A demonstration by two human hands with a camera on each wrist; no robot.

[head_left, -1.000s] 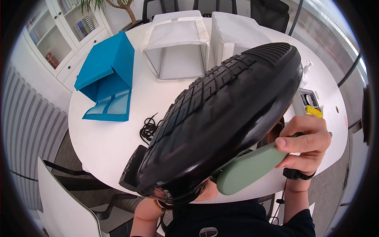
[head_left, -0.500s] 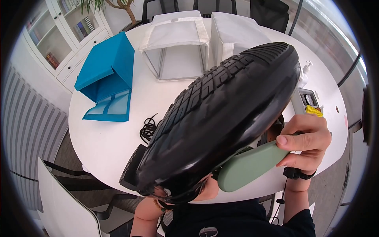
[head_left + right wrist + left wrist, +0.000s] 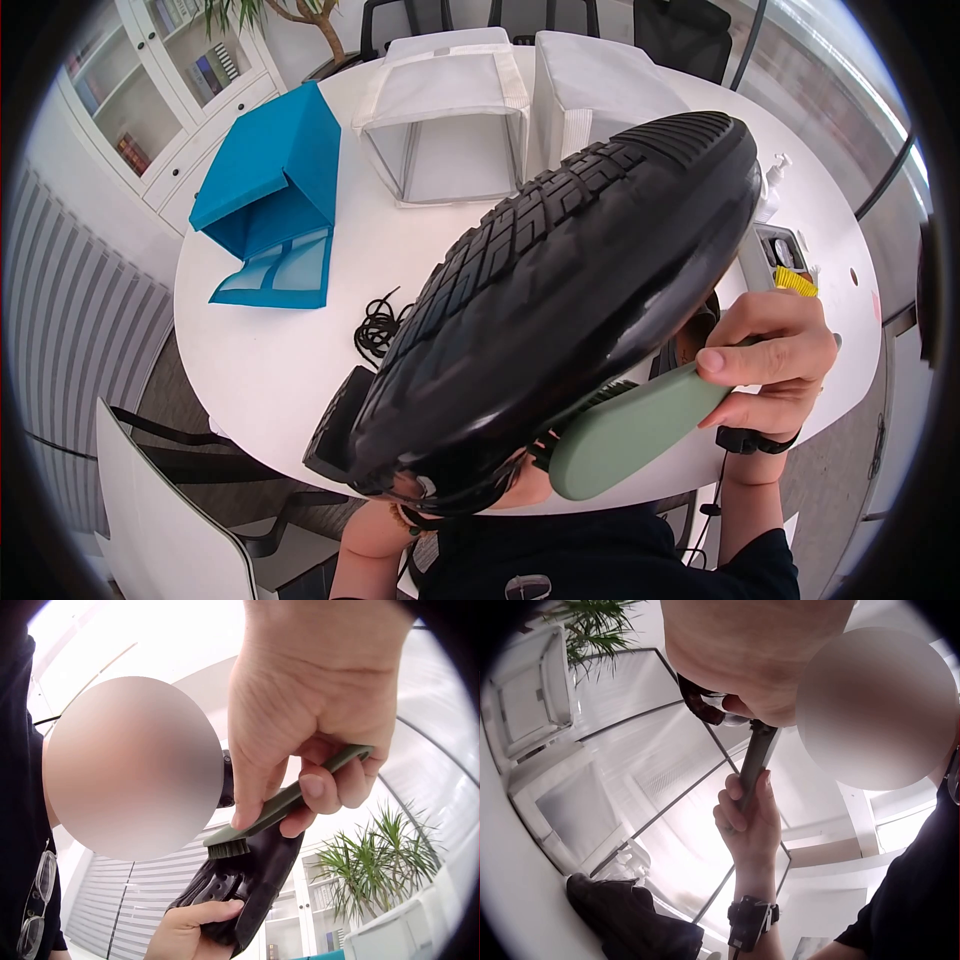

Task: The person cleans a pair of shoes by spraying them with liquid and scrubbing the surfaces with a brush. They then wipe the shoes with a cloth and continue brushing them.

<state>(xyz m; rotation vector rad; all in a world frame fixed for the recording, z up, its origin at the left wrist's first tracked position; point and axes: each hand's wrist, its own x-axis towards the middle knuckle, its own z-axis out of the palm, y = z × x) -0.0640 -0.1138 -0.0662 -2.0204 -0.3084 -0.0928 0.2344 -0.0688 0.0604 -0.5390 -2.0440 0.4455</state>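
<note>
A black shoe (image 3: pixel 570 290) with a chunky treaded sole is held up in front of me, sole toward the head camera. My left hand (image 3: pixel 191 930) grips it, thumb lying on the upper in the right wrist view; in the head view the shoe hides most of that hand. My right hand (image 3: pixel 780 355) pinches a green brush (image 3: pixel 635 430) by its handle. The brush's dark bristles (image 3: pixel 229 849) are right at the upper of the shoe in the right wrist view. Another dark shoe (image 3: pixel 630 919) stands on the table in the left wrist view.
On the white table (image 3: pixel 270 380) are a blue fabric box (image 3: pixel 270 160), two white boxes, coiled black laces (image 3: pixel 375 328), a pump bottle (image 3: pixel 775 185) and a grey tray (image 3: pixel 765 240) with a yellow item (image 3: pixel 797 281). A white chair (image 3: pixel 160 510) stands at the near left.
The brush has shifted a little back and forth beside the shoe, now lower and tilted so more bristles show. The shoe stays nearly in place.
</note>
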